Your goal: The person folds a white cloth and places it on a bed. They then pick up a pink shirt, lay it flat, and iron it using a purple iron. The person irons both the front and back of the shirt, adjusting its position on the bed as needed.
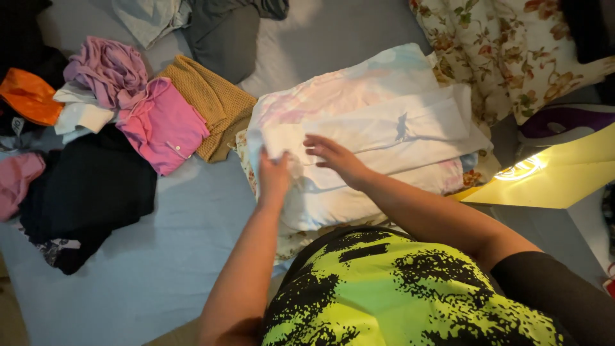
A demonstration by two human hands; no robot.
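A white garment (391,131) lies folded on top of a pale pillow (346,90) on the bed. My left hand (274,174) pinches the garment's near left edge, fingers closed on the cloth. My right hand (334,157) rests flat on the garment beside it, fingers spread, pressing the fabric down. Both forearms reach out from my green and black patterned shirt (384,295).
A pile of clothes lies at the left: pink top (163,125), mustard knit (214,102), lilac cloth (109,67), orange cloth (29,96), black garment (90,186). A floral pillow (506,51) sits at the back right. An iron (564,122) stands on a yellow surface (564,176).
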